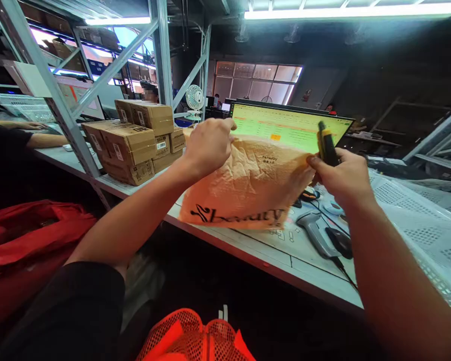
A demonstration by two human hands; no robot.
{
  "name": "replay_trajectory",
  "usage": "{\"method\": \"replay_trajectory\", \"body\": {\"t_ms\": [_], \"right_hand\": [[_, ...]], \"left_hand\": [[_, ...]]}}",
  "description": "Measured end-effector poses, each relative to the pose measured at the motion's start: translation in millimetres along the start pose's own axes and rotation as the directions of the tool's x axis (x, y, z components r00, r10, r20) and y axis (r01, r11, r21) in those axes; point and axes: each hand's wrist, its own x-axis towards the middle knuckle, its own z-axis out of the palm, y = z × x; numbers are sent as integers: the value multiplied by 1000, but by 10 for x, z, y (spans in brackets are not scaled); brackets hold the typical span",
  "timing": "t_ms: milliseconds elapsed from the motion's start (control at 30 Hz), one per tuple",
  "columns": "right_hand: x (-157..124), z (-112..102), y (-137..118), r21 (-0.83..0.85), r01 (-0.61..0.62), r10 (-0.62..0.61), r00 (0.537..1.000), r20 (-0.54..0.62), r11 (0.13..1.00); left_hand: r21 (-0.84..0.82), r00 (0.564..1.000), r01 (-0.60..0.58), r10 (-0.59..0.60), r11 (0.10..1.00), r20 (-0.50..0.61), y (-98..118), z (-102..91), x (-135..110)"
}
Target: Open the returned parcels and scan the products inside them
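Observation:
An orange plastic bag (244, 185), printed with "beauty" and "Be healthy", hangs between my two hands over the desk's front edge. My left hand (210, 143) is closed on its upper left part. At the upper right corner, my right hand (344, 175) pinches the bag between thumb and fingers. The same hand also grips a black and yellow utility knife (326, 145), pointing up; whether its blade is out I cannot tell. Below the right hand, a grey barcode scanner (315, 233) lies on the desk beside a black mouse (340, 242).
Stacked cardboard boxes (130, 143) stand at the left beside a metal shelf post (69, 120). A lit monitor (285, 128) is behind the bag. White perforated baskets (424, 215) fill the right side. Another person's arm (47, 140) rests on the desk at far left.

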Motion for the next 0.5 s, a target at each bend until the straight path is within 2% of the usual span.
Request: {"method": "replay_trajectory", "body": {"t_ms": [67, 133, 200, 267, 333, 400, 500], "right_hand": [[-71, -137, -21, -70, 27, -21, 996, 85, 997], [-199, -233, -142, -110, 79, -66, 991, 121, 991], [-355, -253, -337, -111, 179, -151, 963, 224, 978], [-489, -188, -553, -132, 292, -228, 904, 360, 947], [-564, -68, -736, -205, 384, -268, 860, 434, 900], [-582, 55, -864, -274, 432, -277, 844, 460, 860], [-549, 166, -929, -290, 458, -288, 830, 477, 840]], "left_hand": [[66, 997, -59, 63, 996, -49, 9, 3, -25], [153, 990, -108, 121, 982, -77, 3, 113, -136], [236, 981, -139, 166, 962, -99, -10, 265, -284], [290, 971, -156, 201, 944, -133, -20, 387, -413], [313, 951, -180, 246, 932, -186, -24, 443, -495], [323, 921, -223, 308, 920, -240, -31, 438, -534], [328, 865, -311, 409, 892, -291, -72, 381, -567]]}}
